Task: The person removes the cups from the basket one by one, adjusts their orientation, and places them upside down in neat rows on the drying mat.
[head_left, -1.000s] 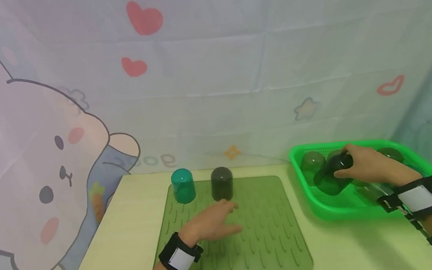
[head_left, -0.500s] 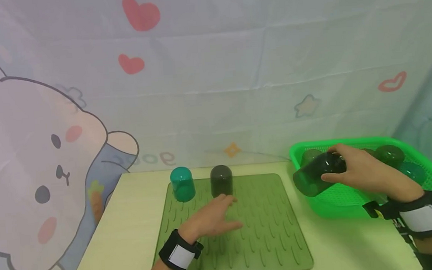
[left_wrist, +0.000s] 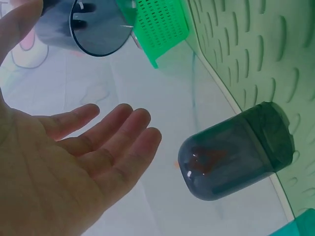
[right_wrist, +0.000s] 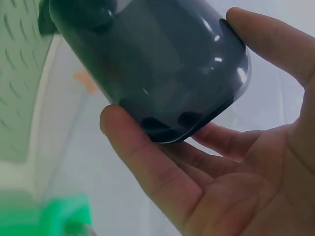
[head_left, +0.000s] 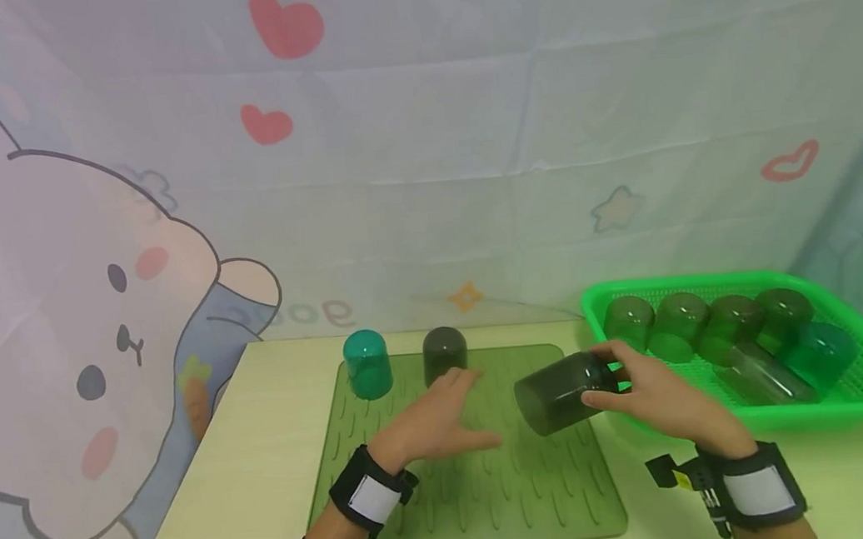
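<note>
A smoky grey tumbler [head_left: 556,394] tilts above the green ridged mat [head_left: 537,496], its base end gripped between thumb and fingers of the right hand [head_left: 656,391]. Near it, the left hand [head_left: 436,422] holds its fingers relaxed, thumb spread apart.

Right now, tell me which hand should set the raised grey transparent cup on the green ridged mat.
Likely the right hand: it grips that cup near the mat; the left hand holds nothing.
</note>
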`<state>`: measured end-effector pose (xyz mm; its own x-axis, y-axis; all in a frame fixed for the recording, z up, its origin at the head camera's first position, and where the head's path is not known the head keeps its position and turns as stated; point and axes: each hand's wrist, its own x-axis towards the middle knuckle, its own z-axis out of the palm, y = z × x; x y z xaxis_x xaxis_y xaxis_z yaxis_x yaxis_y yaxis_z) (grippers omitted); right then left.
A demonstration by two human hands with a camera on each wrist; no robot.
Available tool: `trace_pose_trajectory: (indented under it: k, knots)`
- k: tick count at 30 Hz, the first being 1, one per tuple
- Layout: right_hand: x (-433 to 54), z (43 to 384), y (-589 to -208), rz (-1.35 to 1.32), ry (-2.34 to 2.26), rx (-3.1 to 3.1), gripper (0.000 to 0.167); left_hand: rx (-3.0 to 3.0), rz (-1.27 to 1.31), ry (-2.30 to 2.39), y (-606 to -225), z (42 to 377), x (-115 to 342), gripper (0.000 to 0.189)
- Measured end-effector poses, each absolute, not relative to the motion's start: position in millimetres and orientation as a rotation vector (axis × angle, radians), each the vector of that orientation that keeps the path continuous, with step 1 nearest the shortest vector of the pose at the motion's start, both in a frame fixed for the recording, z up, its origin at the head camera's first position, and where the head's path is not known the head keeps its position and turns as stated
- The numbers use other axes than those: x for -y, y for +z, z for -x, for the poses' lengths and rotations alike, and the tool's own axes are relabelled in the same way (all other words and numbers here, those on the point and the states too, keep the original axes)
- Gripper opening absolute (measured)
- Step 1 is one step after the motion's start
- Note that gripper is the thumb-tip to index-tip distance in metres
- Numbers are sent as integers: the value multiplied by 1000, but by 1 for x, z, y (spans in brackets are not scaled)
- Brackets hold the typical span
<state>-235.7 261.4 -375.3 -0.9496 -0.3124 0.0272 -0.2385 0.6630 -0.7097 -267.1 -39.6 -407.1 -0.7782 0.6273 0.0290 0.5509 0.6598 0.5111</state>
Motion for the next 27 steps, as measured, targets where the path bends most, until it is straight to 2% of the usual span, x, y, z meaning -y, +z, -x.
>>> trace_pose_trajectory:
  k: [14, 22, 27]
  knots:
    - [-232, 242, -436, 431, -1578, -2406, 61, -2720, -988, 642, -415, 274, 22, 90]
    - [-225, 242, -440, 505, -1646, -2336, 51, -2740, -1047, 597, -424, 277, 16, 85]
    - [-223, 243, -437, 533, -1665, -2323, 50, -2755, -1078, 616, -424, 277, 15, 81]
